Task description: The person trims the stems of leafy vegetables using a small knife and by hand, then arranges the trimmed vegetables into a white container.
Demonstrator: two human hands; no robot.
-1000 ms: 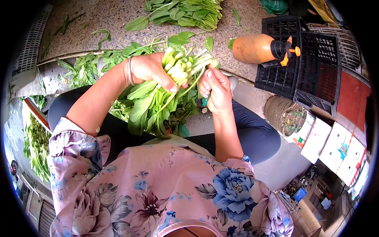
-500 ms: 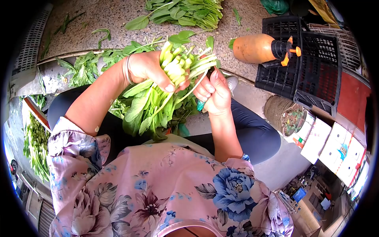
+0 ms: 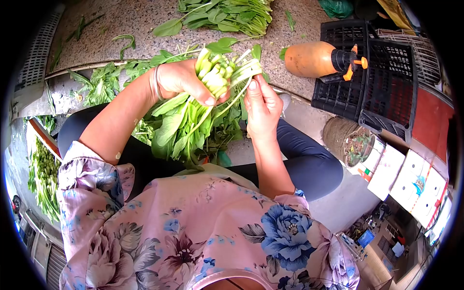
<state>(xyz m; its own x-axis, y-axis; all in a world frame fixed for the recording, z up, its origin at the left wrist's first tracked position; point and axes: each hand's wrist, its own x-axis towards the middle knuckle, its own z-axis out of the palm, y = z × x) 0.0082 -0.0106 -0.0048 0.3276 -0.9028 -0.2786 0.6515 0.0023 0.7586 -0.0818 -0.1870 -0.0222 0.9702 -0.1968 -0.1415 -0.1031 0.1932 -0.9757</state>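
Note:
A bunch of leafy greens hangs leaves down toward my lap, its pale cut stalks pointing up. My left hand is wrapped round the stalks, thumb across the front. At the bunch's right side, my right hand pinches a few pale stem ends that stick out from the rest, thumb against fingers. Loose greens lie below and behind the bunch, partly hidden by it. Another pile of greens lies on the speckled stone surface in front.
An orange spray bottle lies at the right of the stone, against black plastic crates. Trimmed leaves lie along the stone's near edge at left. More bundled greens stand at far left. A pot with plants and cardboard boxes are at right.
My right hand has risen slightly and its fingers have closed on the protruding stem ends. My left hand keeps its grip on the bunch, nearly still.

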